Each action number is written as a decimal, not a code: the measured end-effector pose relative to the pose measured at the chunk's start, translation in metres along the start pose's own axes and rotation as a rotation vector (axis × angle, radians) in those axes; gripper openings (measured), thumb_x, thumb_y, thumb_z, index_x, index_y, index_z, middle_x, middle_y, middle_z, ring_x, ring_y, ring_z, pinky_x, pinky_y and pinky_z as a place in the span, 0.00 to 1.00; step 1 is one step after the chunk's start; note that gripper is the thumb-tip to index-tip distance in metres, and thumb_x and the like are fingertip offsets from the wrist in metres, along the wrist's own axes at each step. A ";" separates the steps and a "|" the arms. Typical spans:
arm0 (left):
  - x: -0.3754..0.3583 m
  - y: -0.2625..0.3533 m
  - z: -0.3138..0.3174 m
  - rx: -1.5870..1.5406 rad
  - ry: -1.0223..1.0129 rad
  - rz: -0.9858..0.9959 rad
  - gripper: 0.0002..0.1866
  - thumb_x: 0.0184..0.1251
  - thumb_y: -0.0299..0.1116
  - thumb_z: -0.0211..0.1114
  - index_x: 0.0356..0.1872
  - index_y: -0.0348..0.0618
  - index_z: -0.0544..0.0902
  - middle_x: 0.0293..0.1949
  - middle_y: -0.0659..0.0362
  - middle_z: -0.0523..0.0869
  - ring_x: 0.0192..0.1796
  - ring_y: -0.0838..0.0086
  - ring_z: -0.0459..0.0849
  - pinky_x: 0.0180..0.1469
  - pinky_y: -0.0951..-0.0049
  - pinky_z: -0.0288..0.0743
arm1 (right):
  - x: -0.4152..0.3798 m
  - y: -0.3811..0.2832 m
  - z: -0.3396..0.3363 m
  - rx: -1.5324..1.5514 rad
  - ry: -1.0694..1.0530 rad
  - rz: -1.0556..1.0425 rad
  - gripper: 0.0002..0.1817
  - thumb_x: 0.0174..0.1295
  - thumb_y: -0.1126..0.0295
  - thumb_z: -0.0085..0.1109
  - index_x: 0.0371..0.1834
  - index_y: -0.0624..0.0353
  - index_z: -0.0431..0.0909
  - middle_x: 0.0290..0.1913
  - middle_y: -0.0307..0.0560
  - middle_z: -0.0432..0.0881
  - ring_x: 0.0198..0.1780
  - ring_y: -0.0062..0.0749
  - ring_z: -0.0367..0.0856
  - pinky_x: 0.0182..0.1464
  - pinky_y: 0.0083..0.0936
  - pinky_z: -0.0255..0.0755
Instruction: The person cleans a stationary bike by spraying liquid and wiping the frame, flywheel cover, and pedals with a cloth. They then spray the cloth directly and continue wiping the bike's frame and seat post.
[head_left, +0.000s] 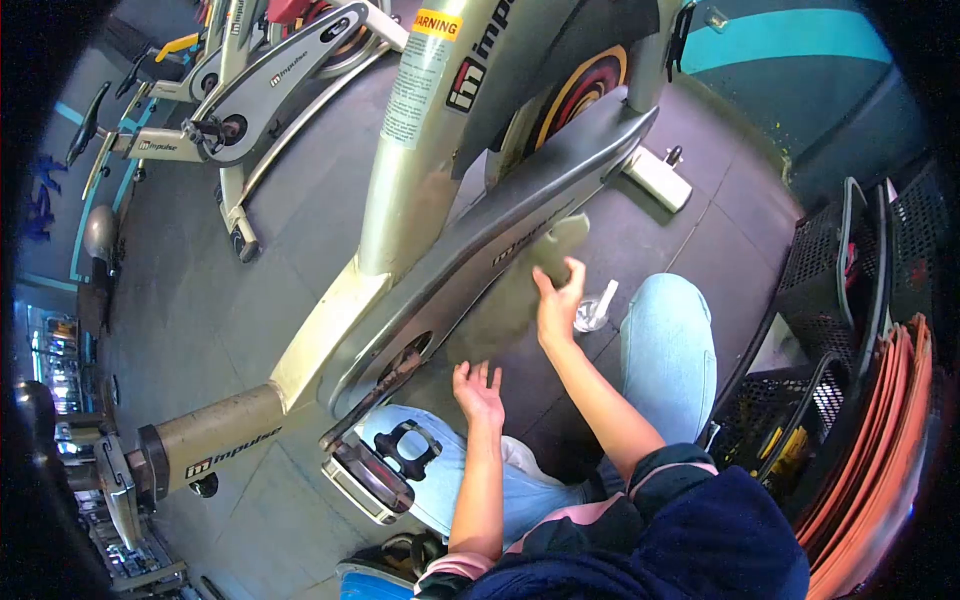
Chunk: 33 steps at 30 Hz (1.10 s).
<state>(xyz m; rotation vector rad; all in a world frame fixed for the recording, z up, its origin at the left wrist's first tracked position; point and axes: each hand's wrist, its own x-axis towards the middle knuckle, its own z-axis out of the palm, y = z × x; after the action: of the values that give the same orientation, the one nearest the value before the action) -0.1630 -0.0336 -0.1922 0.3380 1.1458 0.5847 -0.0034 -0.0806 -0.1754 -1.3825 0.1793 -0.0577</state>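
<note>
Loosely, the left hand [481, 397] hung half-open, empty, at six o'clock; at three, the right hand [560, 302] gaped near a blurred sheet [572, 233], grip unclear.

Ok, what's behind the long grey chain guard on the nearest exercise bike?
Part of a dark flywheel with red and yellow rings shows past the upper edge of the long grey chain guard. Its lower part is covered; can't tell what else is back there.

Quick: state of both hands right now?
Left hand: open, fingers loosely curled, nothing visible in it.
Right hand: at a blurred cloth-like piece; whether gripping cannot be told.
</note>
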 end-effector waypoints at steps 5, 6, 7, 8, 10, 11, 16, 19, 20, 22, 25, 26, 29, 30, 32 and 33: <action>0.019 0.006 -0.020 -0.033 -0.175 -0.044 0.21 0.62 0.38 0.60 0.55 0.50 0.69 0.54 0.54 0.78 0.61 0.62 0.76 0.62 0.52 0.68 | -0.044 0.032 0.052 -0.253 -0.021 -0.187 0.20 0.53 0.78 0.63 0.49 0.61 0.70 0.45 0.52 0.76 0.49 0.44 0.74 0.55 0.34 0.65; 0.022 0.008 -0.021 -0.070 -0.151 -0.048 0.22 0.64 0.41 0.56 0.57 0.46 0.69 0.55 0.54 0.78 0.60 0.62 0.76 0.62 0.54 0.69 | -0.066 0.033 0.051 -0.319 -0.104 -0.111 0.20 0.54 0.78 0.62 0.50 0.61 0.70 0.47 0.52 0.76 0.50 0.45 0.74 0.55 0.36 0.66; 0.025 0.009 -0.023 -0.107 -0.130 -0.053 0.24 0.66 0.43 0.52 0.59 0.43 0.69 0.55 0.53 0.79 0.60 0.61 0.77 0.62 0.57 0.70 | -0.089 0.036 0.050 -0.341 -0.202 -0.044 0.21 0.54 0.78 0.61 0.52 0.61 0.70 0.49 0.54 0.76 0.53 0.46 0.74 0.56 0.36 0.66; 0.028 0.010 -0.024 -0.144 -0.110 -0.061 0.26 0.68 0.46 0.48 0.61 0.39 0.70 0.56 0.52 0.79 0.60 0.61 0.77 0.62 0.60 0.70 | -0.110 0.031 0.047 -0.334 -0.295 -0.059 0.23 0.52 0.79 0.61 0.53 0.61 0.70 0.51 0.54 0.76 0.55 0.46 0.74 0.58 0.35 0.66; 0.027 0.008 -0.025 -0.201 -0.132 0.119 0.31 0.69 0.50 0.41 0.62 0.36 0.72 0.60 0.51 0.77 0.61 0.60 0.76 0.64 0.63 0.69 | -0.133 0.028 0.045 -0.179 -0.491 -0.011 0.24 0.51 0.82 0.57 0.55 0.62 0.69 0.57 0.59 0.72 0.60 0.58 0.71 0.61 0.41 0.66; 0.024 0.012 -0.023 -0.280 -0.120 0.075 0.31 0.69 0.51 0.42 0.62 0.37 0.72 0.59 0.52 0.78 0.60 0.60 0.77 0.63 0.63 0.70 | -0.132 0.029 0.043 -0.187 -0.545 0.015 0.24 0.51 0.82 0.57 0.54 0.61 0.70 0.57 0.59 0.73 0.60 0.58 0.71 0.61 0.41 0.66; 0.019 0.016 -0.018 -0.033 0.084 -0.020 0.17 0.67 0.42 0.56 0.51 0.45 0.74 0.50 0.56 0.80 0.55 0.66 0.81 0.57 0.63 0.74 | -0.088 -0.007 0.041 -0.216 -0.443 -0.098 0.26 0.48 0.84 0.57 0.54 0.61 0.71 0.57 0.57 0.74 0.61 0.56 0.71 0.62 0.38 0.66; -0.008 0.018 0.008 0.000 -0.286 0.031 0.15 0.64 0.37 0.62 0.48 0.46 0.73 0.49 0.58 0.80 0.54 0.59 0.82 0.57 0.63 0.74 | -0.036 -0.034 0.038 -0.155 -0.299 -0.232 0.28 0.47 0.85 0.58 0.56 0.61 0.71 0.59 0.56 0.74 0.61 0.52 0.72 0.62 0.34 0.66; -0.022 0.023 0.022 0.043 -0.365 0.044 0.14 0.65 0.37 0.62 0.49 0.47 0.73 0.49 0.57 0.80 0.55 0.59 0.81 0.59 0.63 0.73 | -0.022 -0.040 0.039 -0.032 -0.249 -0.138 0.26 0.47 0.84 0.60 0.53 0.62 0.72 0.54 0.55 0.75 0.57 0.52 0.74 0.60 0.35 0.66; -0.026 0.025 0.037 0.037 -0.474 0.045 0.15 0.65 0.40 0.63 0.46 0.43 0.76 0.50 0.55 0.81 0.59 0.61 0.79 0.60 0.65 0.71 | 0.002 -0.040 0.038 -0.113 -0.101 -0.253 0.23 0.48 0.83 0.61 0.51 0.63 0.71 0.50 0.56 0.74 0.53 0.53 0.73 0.58 0.35 0.65; -0.030 0.030 0.049 0.007 -0.428 0.025 0.14 0.65 0.40 0.64 0.46 0.44 0.77 0.48 0.56 0.82 0.56 0.63 0.80 0.60 0.65 0.72 | -0.012 -0.042 0.050 -0.151 -0.012 -0.277 0.22 0.49 0.82 0.61 0.49 0.64 0.70 0.48 0.58 0.73 0.52 0.54 0.71 0.57 0.38 0.64; -0.013 0.024 0.033 0.007 -0.386 0.057 0.15 0.68 0.38 0.59 0.52 0.45 0.75 0.52 0.56 0.81 0.53 0.62 0.82 0.58 0.62 0.74 | -0.025 -0.042 0.056 -0.142 -0.059 -0.309 0.22 0.49 0.83 0.58 0.51 0.66 0.69 0.51 0.61 0.71 0.56 0.58 0.69 0.60 0.42 0.63; -0.018 0.033 0.024 -0.070 -0.182 -0.031 0.24 0.69 0.44 0.50 0.58 0.37 0.73 0.56 0.51 0.79 0.56 0.58 0.80 0.60 0.60 0.72 | -0.081 -0.040 0.059 -0.220 -0.268 -0.386 0.27 0.45 0.83 0.51 0.55 0.65 0.69 0.54 0.65 0.67 0.57 0.66 0.66 0.61 0.47 0.61; 0.012 0.028 -0.017 -0.175 -0.450 -0.037 0.25 0.68 0.43 0.50 0.60 0.36 0.72 0.58 0.50 0.77 0.59 0.59 0.77 0.61 0.58 0.71 | -0.096 -0.029 0.060 -0.253 -0.295 -0.433 0.26 0.43 0.82 0.51 0.52 0.65 0.70 0.52 0.64 0.67 0.55 0.64 0.66 0.58 0.45 0.64; 0.016 0.031 -0.027 -0.302 -0.372 -0.066 0.26 0.66 0.43 0.50 0.60 0.37 0.72 0.61 0.51 0.75 0.61 0.60 0.76 0.62 0.58 0.70 | -0.107 -0.030 0.054 -0.264 -0.429 -0.519 0.22 0.42 0.81 0.54 0.46 0.64 0.71 0.48 0.61 0.68 0.53 0.58 0.68 0.54 0.42 0.66; 0.017 0.032 -0.031 -0.298 -0.384 -0.060 0.25 0.66 0.43 0.49 0.59 0.38 0.72 0.60 0.52 0.75 0.62 0.61 0.75 0.63 0.58 0.69 | -0.104 -0.031 0.052 -0.243 -0.497 -0.540 0.22 0.42 0.81 0.55 0.46 0.65 0.71 0.48 0.60 0.68 0.52 0.57 0.69 0.53 0.42 0.67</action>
<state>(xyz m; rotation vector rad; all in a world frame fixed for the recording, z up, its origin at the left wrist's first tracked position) -0.1951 0.0007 -0.2005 0.1483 0.6859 0.5979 -0.0956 -0.0211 -0.1264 -1.6109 -0.6225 -0.1419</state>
